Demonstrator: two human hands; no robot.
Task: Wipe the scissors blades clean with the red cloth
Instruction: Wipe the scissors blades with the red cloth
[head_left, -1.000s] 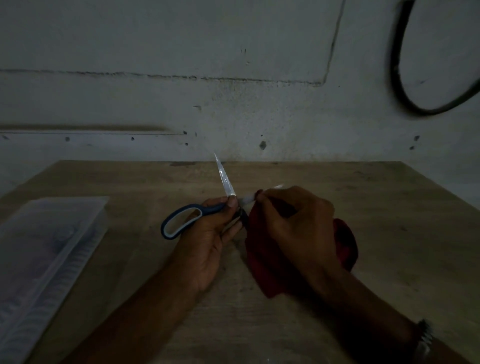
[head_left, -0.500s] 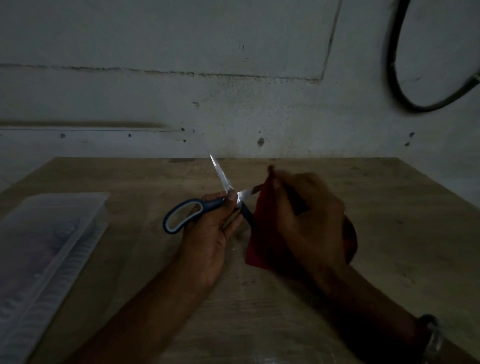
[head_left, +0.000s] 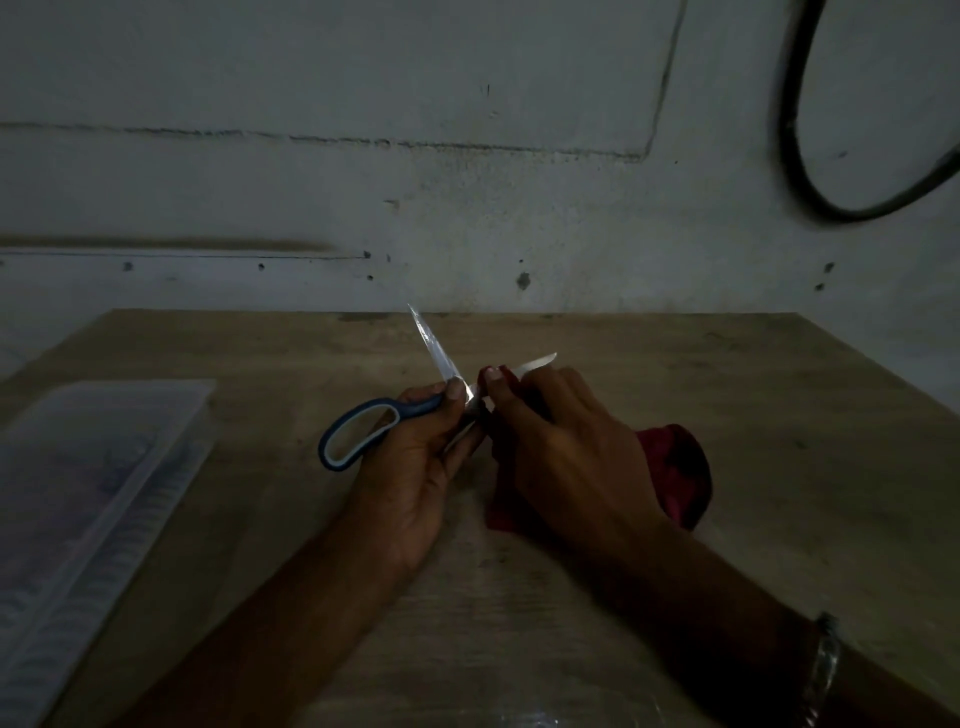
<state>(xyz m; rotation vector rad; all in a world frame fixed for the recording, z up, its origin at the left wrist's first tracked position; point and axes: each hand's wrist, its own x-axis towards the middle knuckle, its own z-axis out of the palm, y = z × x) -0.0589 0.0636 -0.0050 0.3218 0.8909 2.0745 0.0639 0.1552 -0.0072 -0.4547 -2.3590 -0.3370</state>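
Observation:
The scissors (head_left: 363, 428) have blue handles with a pale inner rim and stand spread open above the wooden table (head_left: 753, 415). One blade (head_left: 434, 345) points up and away. The other blade (head_left: 535, 362) points right. My left hand (head_left: 415, 467) grips the scissors at the pivot, thumb on top. My right hand (head_left: 566, 447) pinches the red cloth (head_left: 675, 473) around the base of the right blade, whose tip sticks out past the fingers. The rest of the cloth hangs below and right of my right hand.
A clear plastic lid or box (head_left: 78, 493) lies at the table's left edge. A grey wall (head_left: 467, 182) rises right behind the table, with a black cable loop (head_left: 800, 171) at the upper right. A bracelet (head_left: 823, 660) sits on my right wrist.
My right hand slid the cloth out along the right blade toward its tip, then came back to the base, so the tip shows again. The left hand held the scissors almost still.

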